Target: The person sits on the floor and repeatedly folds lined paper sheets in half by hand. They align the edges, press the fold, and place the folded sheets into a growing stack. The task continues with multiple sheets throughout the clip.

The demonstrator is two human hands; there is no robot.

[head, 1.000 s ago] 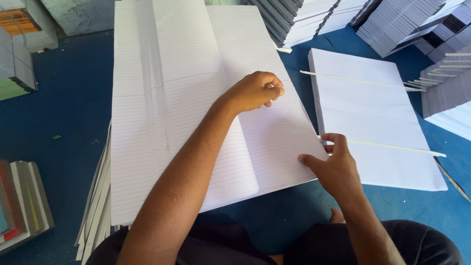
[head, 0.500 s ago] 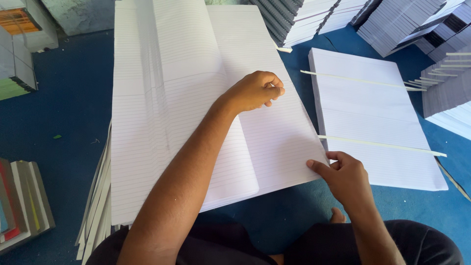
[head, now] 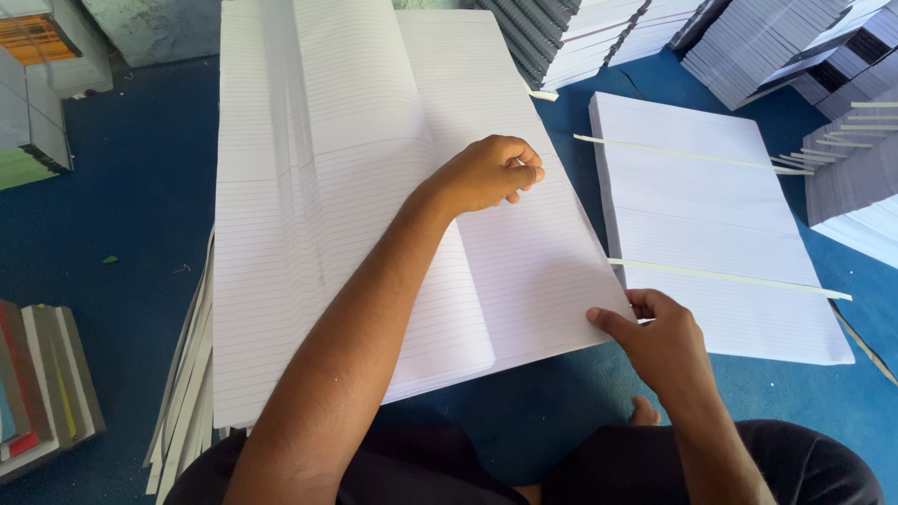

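Both hands work a tall stack of ruled paper (head: 318,215) on the blue floor (head: 140,234): the left hand (head: 486,173) rests as a loose fist, knuckles down, on the folded top sheet (head: 533,252) near its middle, closed on nothing I can see. Compared with a second ago, the right hand (head: 659,341) has slid from the sheet's right edge down to its near right corner, where thumb and fingers now pinch it (wrist bent, palm down), so the grip has moved to the corner. A second paper stack (head: 711,224) with thin strips (head: 730,278) lies just right.
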